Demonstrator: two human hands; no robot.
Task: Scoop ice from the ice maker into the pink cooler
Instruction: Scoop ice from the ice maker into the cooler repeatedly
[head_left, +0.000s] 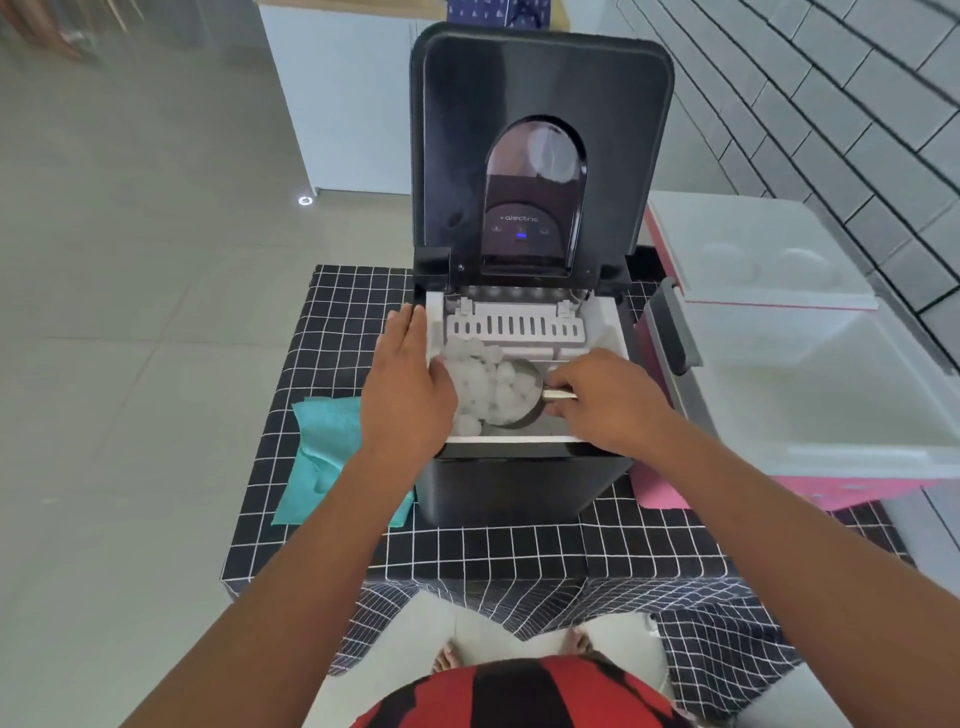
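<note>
The floor is laid with large pale grey-beige tiles, glossy enough to show a small bright ring of reflected light at mid left. Along the right side of the frame runs a wall of grey brick-pattern tiles with dark joints. At the top, left of centre, stands a white cabinet. The worktop is draped in a black cloth with a white grid, its edge hanging in folds at the bottom.
</note>
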